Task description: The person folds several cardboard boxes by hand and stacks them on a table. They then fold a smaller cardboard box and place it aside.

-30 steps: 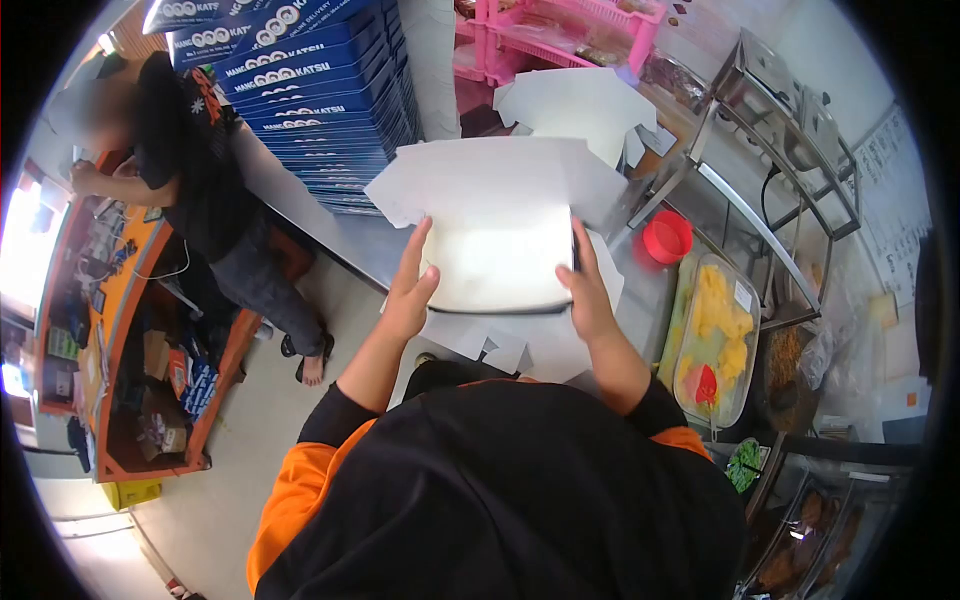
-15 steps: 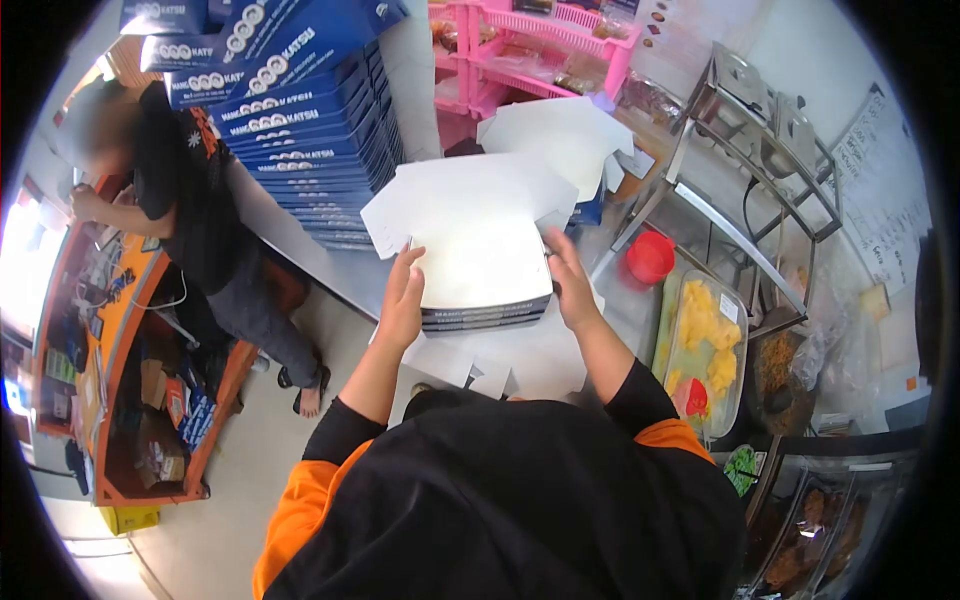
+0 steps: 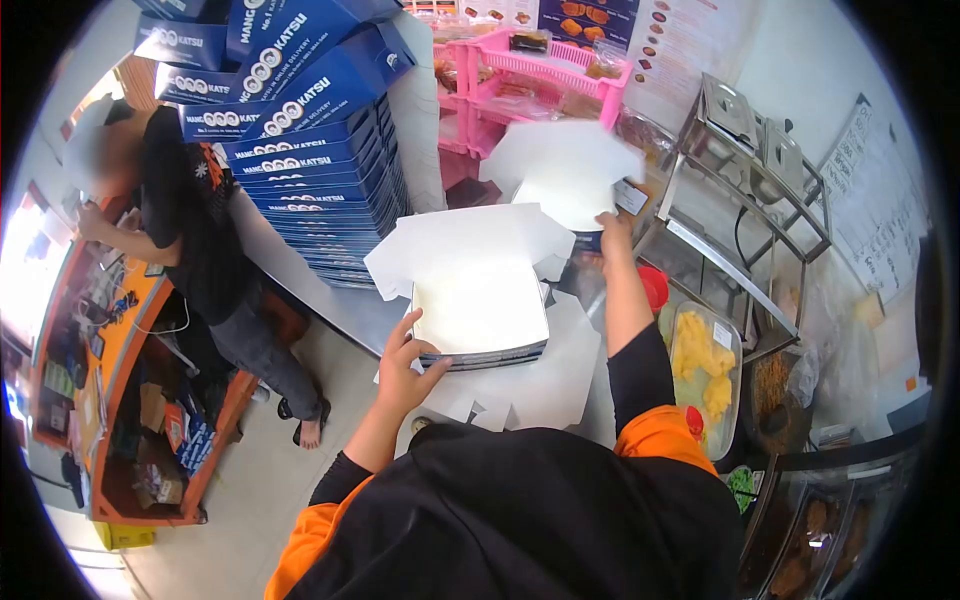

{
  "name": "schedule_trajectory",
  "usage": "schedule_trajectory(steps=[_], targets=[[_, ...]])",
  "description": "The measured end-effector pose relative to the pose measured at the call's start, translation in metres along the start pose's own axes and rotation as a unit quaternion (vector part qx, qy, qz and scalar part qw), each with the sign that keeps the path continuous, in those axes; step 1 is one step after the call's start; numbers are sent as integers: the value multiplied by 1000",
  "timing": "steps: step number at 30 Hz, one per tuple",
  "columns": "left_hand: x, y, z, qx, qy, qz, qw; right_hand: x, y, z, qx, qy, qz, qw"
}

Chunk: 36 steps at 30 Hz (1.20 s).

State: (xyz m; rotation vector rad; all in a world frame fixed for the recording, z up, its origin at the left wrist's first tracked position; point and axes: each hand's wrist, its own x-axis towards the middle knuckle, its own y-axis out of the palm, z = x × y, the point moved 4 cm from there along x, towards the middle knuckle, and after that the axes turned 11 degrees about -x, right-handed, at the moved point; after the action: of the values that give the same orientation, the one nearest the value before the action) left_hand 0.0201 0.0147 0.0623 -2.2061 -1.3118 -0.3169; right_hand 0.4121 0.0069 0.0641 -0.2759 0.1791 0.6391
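White inside, an open box [image 3: 478,308] is sitting on a low stack [image 3: 490,357], right of piled blue boxes [image 3: 320,225]. The left hand [image 3: 405,368] is curving around the first box's near left corner, thumb and fingers apart. Beyond, the right hand [image 3: 616,238] is touching a second open box's [image 3: 568,200] near right corner; whether it is gripping, I cannot tell.

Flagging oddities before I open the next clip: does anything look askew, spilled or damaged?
Yes: the uppermost blue boxes on the tall stack, beyond the left hand, sit tilted at differing angles, while the stack below lies in fairly even layers. No spill or damage stands out.
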Motion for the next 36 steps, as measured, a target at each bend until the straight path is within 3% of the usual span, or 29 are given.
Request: schedule_trajectory(steps=[1,5,8,9,11,13,14,16,19,20,23,24,26,29,30,33,36], targets=[[0,-1,-2,-13,2,-5,1000,-16,-8,18,32,-55,-36,997],[0,-1,-7,-45,-1,1,999,-51,-29,44,287,-80,57,953],[7,-3,-7,-26,47,-23,998,-108,-42,59,306,-158,213,914],[7,-4,-6,-13,70,-37,997,-130,-41,55,285,-102,244,921],[10,-9,10,-138,-53,-87,985,-152,-38,32,149,6,342,928],[24,-15,28,-283,-163,-134,936,-165,-20,20,77,-10,257,963],[31,-16,29,-288,-212,-108,928,-168,-12,15,41,-19,211,976],[45,-18,19,-297,-308,-52,902,-172,5,7,0,-21,240,970],[62,-17,15,-207,-317,29,925,-190,24,10,-35,-14,267,963],[67,-19,9,-122,-286,30,950,-194,26,9,-35,-5,280,959],[80,-26,-8,42,-275,121,953,-194,16,2,41,36,397,916],[82,-27,-9,83,-284,144,944,-196,13,2,-48,-21,407,912],[86,-27,-17,163,-210,161,950,-204,6,-1,-222,-130,414,873],[90,-27,-12,224,-148,176,947,-189,9,-24,-310,-368,334,811],[91,-27,-11,235,-136,178,946,-199,7,-14,-327,-337,329,819],[93,-30,-15,232,-136,194,943,-205,4,-13,-359,-423,235,798],[94,-30,-17,246,-148,209,935,-215,9,-11,-332,-471,203,792]])
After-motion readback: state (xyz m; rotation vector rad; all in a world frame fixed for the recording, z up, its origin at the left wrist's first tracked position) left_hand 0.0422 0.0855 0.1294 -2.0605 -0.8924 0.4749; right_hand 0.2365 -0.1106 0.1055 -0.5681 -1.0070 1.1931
